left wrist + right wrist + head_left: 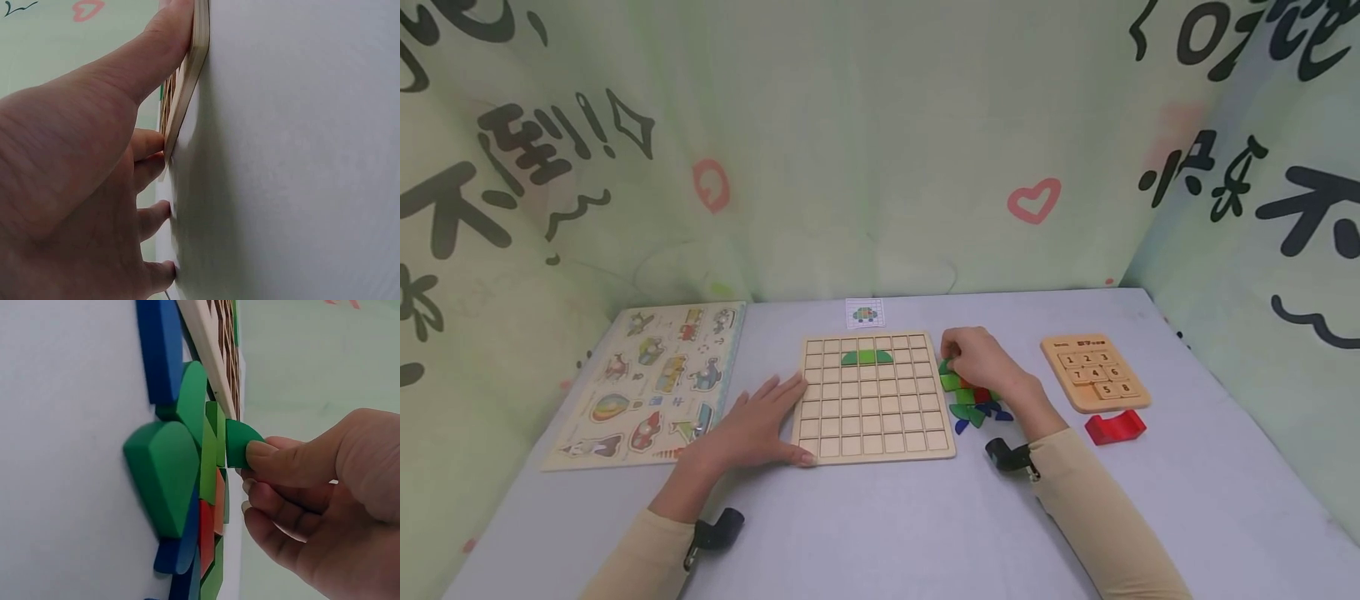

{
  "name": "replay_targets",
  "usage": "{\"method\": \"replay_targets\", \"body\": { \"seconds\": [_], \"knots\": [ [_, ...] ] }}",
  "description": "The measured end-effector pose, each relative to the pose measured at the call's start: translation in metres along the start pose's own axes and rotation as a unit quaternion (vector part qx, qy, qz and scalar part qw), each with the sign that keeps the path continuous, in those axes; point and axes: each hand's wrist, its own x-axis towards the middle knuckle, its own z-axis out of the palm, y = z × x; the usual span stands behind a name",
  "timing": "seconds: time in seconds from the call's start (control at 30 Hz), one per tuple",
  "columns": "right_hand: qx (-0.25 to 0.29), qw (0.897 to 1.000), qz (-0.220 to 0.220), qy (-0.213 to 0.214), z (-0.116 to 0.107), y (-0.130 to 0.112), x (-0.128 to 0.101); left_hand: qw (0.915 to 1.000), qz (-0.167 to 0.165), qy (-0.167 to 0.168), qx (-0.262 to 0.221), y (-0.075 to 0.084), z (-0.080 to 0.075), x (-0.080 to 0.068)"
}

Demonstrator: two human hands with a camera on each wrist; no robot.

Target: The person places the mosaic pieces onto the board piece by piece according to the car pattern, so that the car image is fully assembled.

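A wooden grid board (pixel 874 408) lies in the middle of the table, with a light green square and two dark green quarter-circle blocks (pixel 849 358) in its second row. My left hand (pixel 752 429) rests at the board's left side, fingers spread and thumb (pixel 165 47) on the near corner. Over a loose pile of coloured blocks (pixel 966 400) to the right of the board is my right hand (pixel 981 357). Between thumb and fingers it pinches a dark green quarter-circle block (pixel 240 445), clearest in the right wrist view. Blue, red and green blocks lie beneath.
Behind the board lies a small pattern card (pixel 865 313). A picture puzzle board (pixel 647 383) takes up the left side. At the right are a wooden number puzzle (pixel 1096 372) and a red block (pixel 1116 427). Printed curtains (pixel 880 150) surround the table.
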Motion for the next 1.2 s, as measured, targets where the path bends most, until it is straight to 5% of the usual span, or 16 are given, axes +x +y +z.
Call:
{"method": "replay_targets", "body": {
  "seconds": [1.2],
  "knots": [
    [0.058,0.994,-0.094,0.015,0.024,-0.058,0.024,1.0000,0.008,-0.002,-0.002,-0.004,0.002,0.002]
  ]
}}
